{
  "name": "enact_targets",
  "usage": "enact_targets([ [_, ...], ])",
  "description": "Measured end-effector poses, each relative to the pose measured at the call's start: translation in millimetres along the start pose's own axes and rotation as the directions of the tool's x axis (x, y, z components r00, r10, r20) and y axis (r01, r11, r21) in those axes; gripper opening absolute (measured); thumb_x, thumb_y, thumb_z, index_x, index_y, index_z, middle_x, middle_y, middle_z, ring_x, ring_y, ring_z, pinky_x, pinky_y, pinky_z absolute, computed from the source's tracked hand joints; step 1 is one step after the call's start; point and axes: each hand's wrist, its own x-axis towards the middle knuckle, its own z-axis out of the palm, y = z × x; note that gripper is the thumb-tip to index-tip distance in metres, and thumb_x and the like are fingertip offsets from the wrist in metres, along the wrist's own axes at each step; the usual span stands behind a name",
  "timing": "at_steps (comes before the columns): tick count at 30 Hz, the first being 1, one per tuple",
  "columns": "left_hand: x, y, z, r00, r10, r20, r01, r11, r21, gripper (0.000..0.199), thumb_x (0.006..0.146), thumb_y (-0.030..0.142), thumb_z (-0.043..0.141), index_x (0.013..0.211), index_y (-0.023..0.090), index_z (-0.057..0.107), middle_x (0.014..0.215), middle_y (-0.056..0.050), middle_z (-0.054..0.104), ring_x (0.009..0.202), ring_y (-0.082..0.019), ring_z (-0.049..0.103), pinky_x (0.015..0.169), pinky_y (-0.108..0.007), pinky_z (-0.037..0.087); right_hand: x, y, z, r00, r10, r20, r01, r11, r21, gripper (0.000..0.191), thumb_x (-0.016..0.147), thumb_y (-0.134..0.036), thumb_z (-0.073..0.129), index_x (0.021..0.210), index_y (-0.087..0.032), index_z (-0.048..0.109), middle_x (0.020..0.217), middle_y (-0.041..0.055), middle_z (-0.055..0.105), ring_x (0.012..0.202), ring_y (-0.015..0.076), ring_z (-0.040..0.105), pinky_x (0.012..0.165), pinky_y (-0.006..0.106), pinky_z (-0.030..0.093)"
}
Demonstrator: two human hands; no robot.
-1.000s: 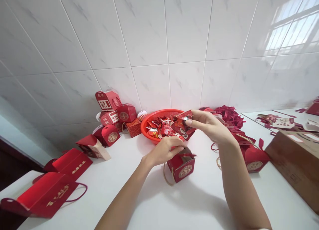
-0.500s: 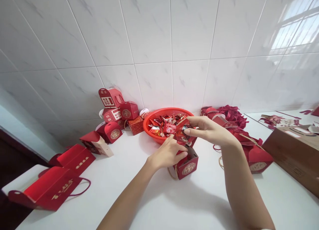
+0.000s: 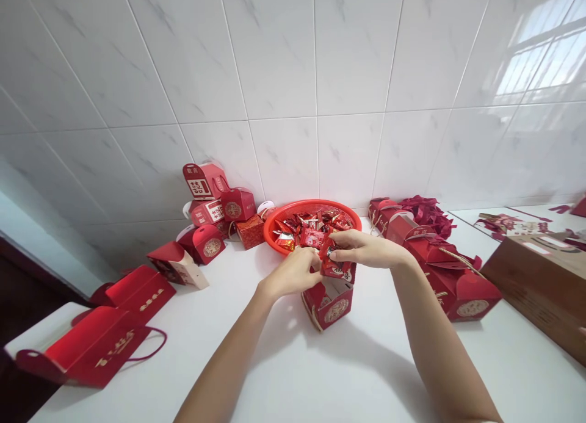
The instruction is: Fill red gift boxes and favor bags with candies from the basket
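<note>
In front of the round red plastic basket [image 3: 269, 232] of wrapped sweets [image 3: 314, 237], the right hand [image 3: 366, 249] pinches a shiny red packet [image 3: 339, 270] over a small, open red card box [image 3: 336, 312]. The left hand [image 3: 295, 273] bends close by; I cannot tell if it holds anything. Red card boxes [image 3: 208, 245] pile up left of the basket, more boxes [image 3: 469, 301] and dark red ribbons [image 3: 425, 216] lie right of it, and both hands hide some of its front rim.

We face a wall of glossy white, grey-veined tiles [image 3: 284, 57] behind a smooth white table [image 3: 311, 380]; at upper right, a bright, barred window reflection [image 3: 535, 50] gleams.
</note>
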Motion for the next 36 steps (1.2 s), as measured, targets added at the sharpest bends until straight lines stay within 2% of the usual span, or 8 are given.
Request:
enact_targets([
  [2,-4,-7,-8.8,0.997,0.011,0.075,-0.012,1.000,0.020,0.028,0.075,0.018,0.056,0.094,0.019,0.076,0.110,-0.007,0.072,0.102,-0.027,0.064,0.085,-0.030,0.047,1,3,0,0.999,0.039,-0.036,-0.042,0.997,-0.062,0.024,0.087,-0.033,0.057,0.070,-0.020,0.046,0.067,-0.0043,0.040,0.062,0.0108,0.037,0.055,0.024,0.034],
  [6,-14,-15,-23.6,0.977,-0.014,0.214,0.017,1.000,-0.012,0.062,0.071,0.022,0.061,0.134,0.020,0.062,0.114,-0.005,0.071,0.099,-0.025,0.065,0.078,-0.026,0.048,5,5,4,0.996,0.039,-0.077,-0.049,0.990,-0.129,0.024,0.085,-0.030,0.057,0.067,-0.020,0.045,0.066,-0.0038,0.043,0.060,0.0110,0.038,0.054,0.025,0.034],
  [11,-17,-18,-28.6,0.964,0.064,0.257,-0.034,0.993,-0.117,0.070,0.067,0.026,0.067,0.136,0.024,0.059,0.117,-0.003,0.071,0.101,-0.024,0.064,0.077,-0.024,0.047,14,9,10,0.998,-0.005,-0.058,0.000,0.997,-0.079,0.019,0.086,-0.027,0.054,0.070,-0.019,0.058,0.072,-0.0001,0.059,0.067,0.0134,0.053,0.060,0.025,0.042],
  [15,-16,-21,-26.1,0.970,-0.011,0.243,0.041,0.992,-0.118,0.082,0.064,0.028,0.071,0.143,0.027,0.053,0.128,-0.003,0.067,0.108,-0.026,0.061,0.079,-0.023,0.046,15,10,13,0.995,0.082,-0.062,-0.079,0.996,0.051,0.018,0.088,-0.030,0.055,0.078,-0.018,0.065,0.076,0.0016,0.065,0.069,0.0156,0.065,0.058,0.024,0.048],
  [20,-16,-20,-26.0,0.965,-0.029,0.262,0.055,0.994,-0.092,0.086,0.065,0.027,0.071,0.147,0.028,0.048,0.128,-0.003,0.066,0.107,-0.025,0.061,0.078,-0.023,0.046,10,7,8,0.998,0.017,-0.064,-0.021,0.997,-0.071,0.021,0.089,-0.034,0.057,0.088,-0.017,0.070,0.075,0.0027,0.067,0.069,0.0150,0.062,0.059,0.024,0.045],
  [24,-17,-21,-27.2,0.964,-0.005,0.265,0.039,0.992,-0.122,0.083,0.066,0.027,0.071,0.146,0.029,0.050,0.131,-0.003,0.066,0.105,-0.024,0.062,0.077,-0.023,0.046,0,0,-1,0.998,-0.015,-0.066,0.007,0.992,-0.123,0.025,0.089,-0.040,0.061,0.095,-0.018,0.072,0.089,0.0047,0.071,0.078,0.0170,0.063,0.065,0.026,0.047],
  [30,-18,-23,-26.6,0.968,-0.004,0.250,0.041,0.989,-0.140,0.078,0.069,0.034,0.075,0.144,0.028,0.053,0.138,-0.004,0.062,0.115,-0.028,0.060,0.083,-0.025,0.047,-20,-7,-3,0.996,0.093,-0.008,-0.093,0.968,-0.234,0.031,0.070,-0.037,0.080,0.098,-0.022,0.075,0.097,0.0054,0.073,0.084,0.0216,0.065,0.064,0.026,0.046],
  [36,-20,-21,-33.3,0.944,0.071,0.322,-0.013,0.984,-0.176,0.077,0.080,0.053,0.067,0.149,0.027,0.046,0.151,-0.005,0.050,0.118,-0.026,0.060,0.090,-0.026,0.047,-18,-7,3,0.985,0.140,0.105,-0.100,0.942,-0.322,0.041,0.067,-0.042,0.083,0.101,-0.022,0.073,0.099,0.0056,0.071,0.093,0.0235,0.064,0.073,0.028,0.048],
])
